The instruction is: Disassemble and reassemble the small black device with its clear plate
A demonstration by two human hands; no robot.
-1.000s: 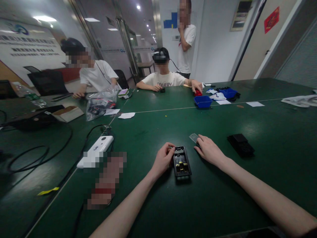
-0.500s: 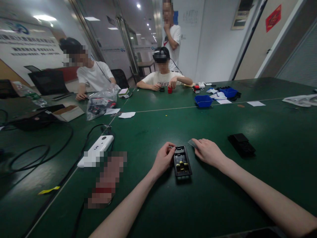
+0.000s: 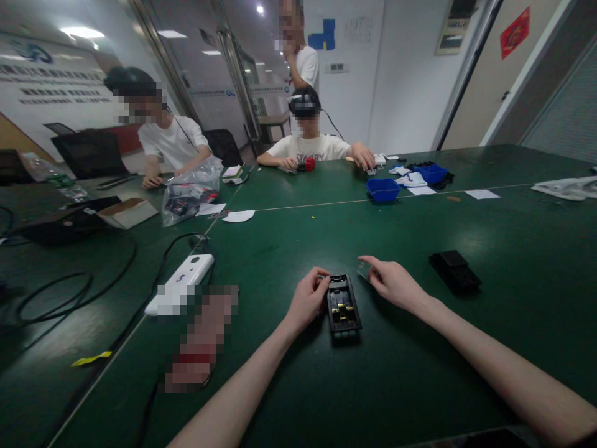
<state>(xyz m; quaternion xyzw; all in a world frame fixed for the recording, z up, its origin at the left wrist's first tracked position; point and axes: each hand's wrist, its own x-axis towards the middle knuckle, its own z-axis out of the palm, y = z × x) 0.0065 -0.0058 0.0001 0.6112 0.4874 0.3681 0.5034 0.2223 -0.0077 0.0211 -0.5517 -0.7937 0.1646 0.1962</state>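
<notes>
My left hand [image 3: 308,295] grips the upper left edge of a black plastic housing [image 3: 344,305], thumb on its rim. The housing lies on the green table with its open side up, and brassy metal parts show inside it. Just to the right, my right hand [image 3: 390,280] hovers close to the tabletop with its index finger stretched out. Between the thumb and other fingers it pinches a small clear plastic piece [image 3: 362,271], partly hidden by the hand. A second black plastic piece [image 3: 454,272] rests on the table farther right.
A white power strip [image 3: 184,280] and black cables lie left, beside a pixelated reddish object [image 3: 205,339]. Farther off are a clear plastic bag [image 3: 191,193], paper slips and blue trays [image 3: 382,190]. Two people sit across the table; another stands behind.
My right index finger has lifted and straightened, while the clear piece has tilted lower. My left hand and the housing have stayed put. Across the table, a person's hand has reached sideways.
</notes>
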